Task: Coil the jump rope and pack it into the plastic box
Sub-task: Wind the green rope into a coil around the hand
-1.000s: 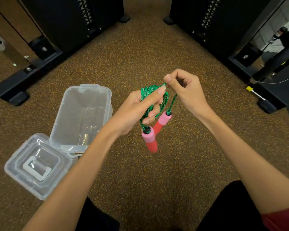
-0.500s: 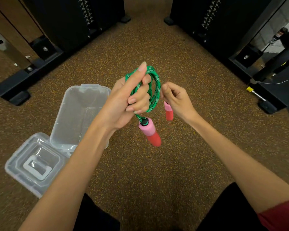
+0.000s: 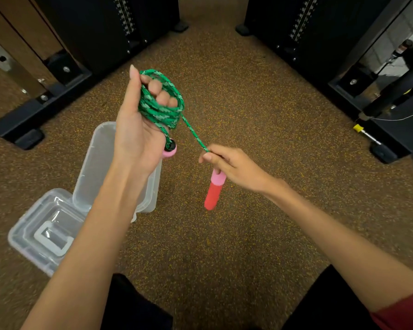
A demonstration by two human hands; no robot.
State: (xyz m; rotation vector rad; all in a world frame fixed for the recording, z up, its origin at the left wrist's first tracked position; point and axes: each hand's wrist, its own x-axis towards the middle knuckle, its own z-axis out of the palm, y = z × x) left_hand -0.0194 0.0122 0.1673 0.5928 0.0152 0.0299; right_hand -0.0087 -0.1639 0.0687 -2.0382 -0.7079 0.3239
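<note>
the left hand [image 3: 138, 129] grips the coiled rope [image 3: 162, 103], fingers curled through it. the right hand [image 3: 229, 165] pinches the free end, handle [image 3: 214, 190] hanging. the open box [image 3: 150, 196] sits below-left, nearer the left hand.

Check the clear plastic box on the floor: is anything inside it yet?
Nothing shows inside the plastic box; bare clear walls only. The left hand and forearm cover its right part, so that stretch is unseen. The jump rope is outside, in the hands.
</note>
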